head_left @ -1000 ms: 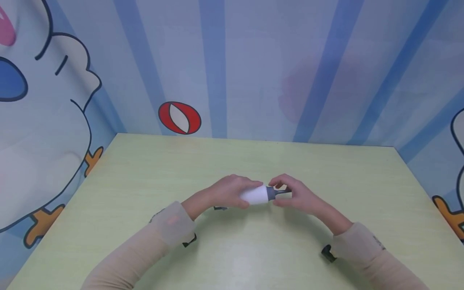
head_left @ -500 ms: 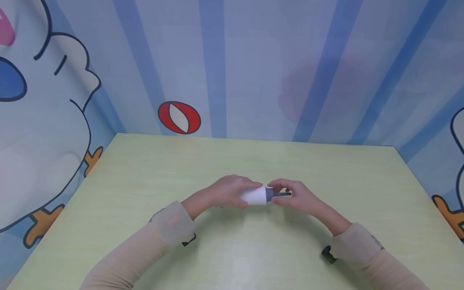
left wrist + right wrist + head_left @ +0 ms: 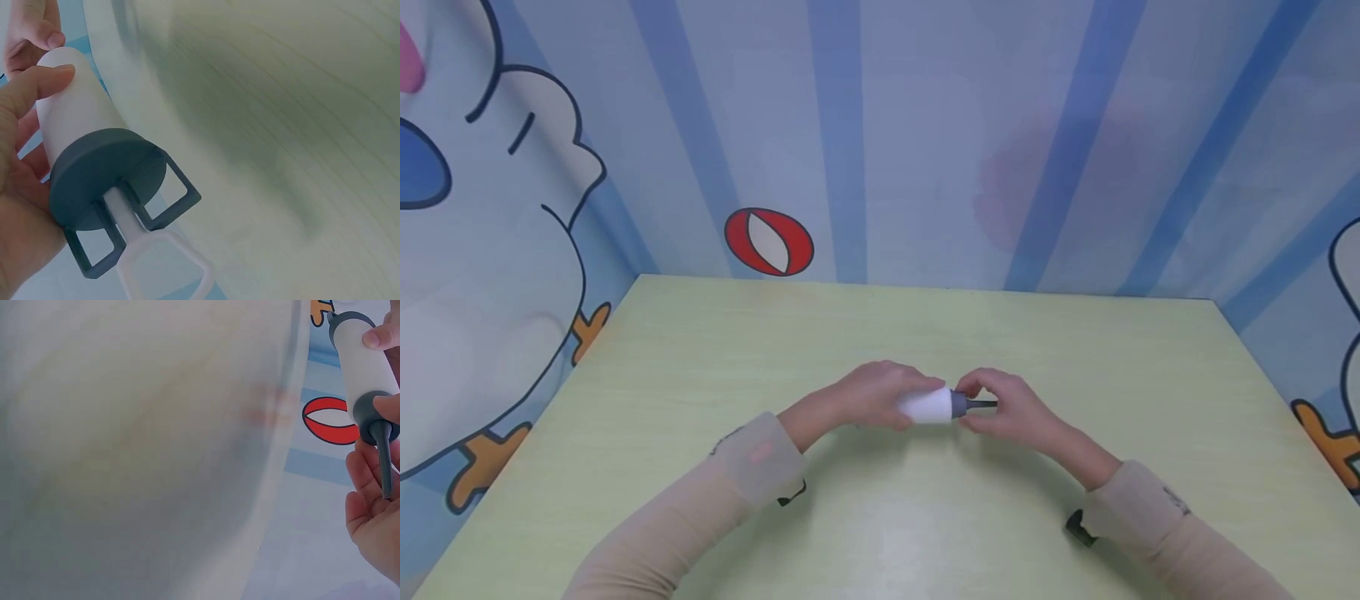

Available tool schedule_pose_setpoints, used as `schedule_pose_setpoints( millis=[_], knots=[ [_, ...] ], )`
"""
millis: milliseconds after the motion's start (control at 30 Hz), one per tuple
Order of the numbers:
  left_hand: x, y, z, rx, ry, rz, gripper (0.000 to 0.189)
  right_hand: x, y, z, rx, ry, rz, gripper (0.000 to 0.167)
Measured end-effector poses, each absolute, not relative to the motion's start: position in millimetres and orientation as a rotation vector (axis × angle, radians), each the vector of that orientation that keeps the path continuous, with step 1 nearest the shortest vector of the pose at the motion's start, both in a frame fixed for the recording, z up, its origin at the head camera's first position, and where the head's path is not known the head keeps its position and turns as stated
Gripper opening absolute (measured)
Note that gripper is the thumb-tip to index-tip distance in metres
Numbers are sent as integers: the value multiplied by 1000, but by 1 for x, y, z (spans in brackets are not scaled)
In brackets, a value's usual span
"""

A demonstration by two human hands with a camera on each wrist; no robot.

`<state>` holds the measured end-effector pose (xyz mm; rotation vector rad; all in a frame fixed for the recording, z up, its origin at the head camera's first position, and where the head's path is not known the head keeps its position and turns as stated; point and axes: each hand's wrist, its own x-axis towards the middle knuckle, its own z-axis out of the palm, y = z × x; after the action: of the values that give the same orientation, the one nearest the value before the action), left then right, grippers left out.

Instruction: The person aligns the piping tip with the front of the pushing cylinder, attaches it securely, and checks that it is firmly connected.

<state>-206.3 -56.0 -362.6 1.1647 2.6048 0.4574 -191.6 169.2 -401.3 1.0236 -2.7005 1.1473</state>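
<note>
Across the barrel of a white icing syringe (image 3: 927,406) lies my left hand (image 3: 876,396), gripping it above the table. The syringe is held roughly level, with its dark grey nozzle cap (image 3: 958,404) toward the right. My right hand (image 3: 1017,408) pinches that cap between thumb and fingers. In the right wrist view the thin nozzle (image 3: 384,462) extends over the palm. The left wrist view shows the dark grey end cap (image 3: 103,172) with two square finger loops, and a white plunger handle (image 3: 140,240) coming out of its middle.
Under both hands is a pale green table (image 3: 895,517). A blue striped wall panel (image 3: 925,150) with a printed red ball stands at its back edge. Cartoon-printed panels (image 3: 490,317) flank the left and right sides. Small black wrist-camera parts (image 3: 1080,527) hang below the sleeves.
The right-hand fingers have shifted on and around the nozzle cap, from loosely around the nozzle to pinching the cap. The left hand and the syringe have stayed almost still.
</note>
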Motion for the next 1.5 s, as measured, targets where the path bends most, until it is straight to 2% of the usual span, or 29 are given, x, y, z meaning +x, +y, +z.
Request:
schedule_pose_setpoints(
  millis=[733, 1167, 1500],
  knots=[
    [-205, -55, -365, 1140, 2600, 455, 58, -192, 169, -404, 727, -2817, 1492, 25],
    [-233, -65, -377, 1016, 2797, 335, 54, -213, 181, -399, 524, -2864, 1421, 30],
    [-255, -57, -377, 975, 2780, 233, 53, -243, 183, -406, 539, -2969, 1376, 28]
  ],
)
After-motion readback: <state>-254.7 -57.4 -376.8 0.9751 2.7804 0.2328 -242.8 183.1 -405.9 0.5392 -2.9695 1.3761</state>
